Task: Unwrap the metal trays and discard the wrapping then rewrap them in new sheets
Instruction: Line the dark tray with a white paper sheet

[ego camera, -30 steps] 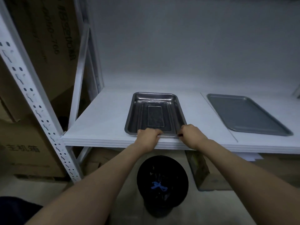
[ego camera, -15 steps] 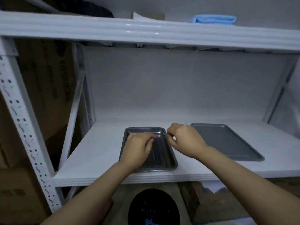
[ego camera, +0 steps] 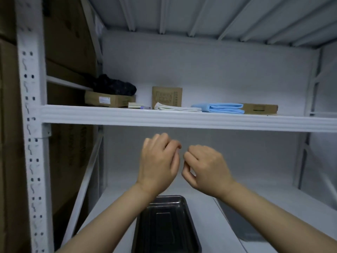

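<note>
While the deep rectangular steel tray (ego camera: 164, 225) lies bare toward the front edge of the white lower shelf (ego camera: 273, 207), I judge it stiff, fairly light and slick, best taken by its rolled rim on both long sides. A flat grey metal tray (ego camera: 237, 225) lies just beside it, on its right. My left hand (ego camera: 157, 165) and right hand (ego camera: 206, 167) hover above, fingers curled around nothing I can see. Folded light-blue sheets (ego camera: 224, 108), probably soft and limp, lie on the white upper shelf (ego camera: 182, 119).
</note>
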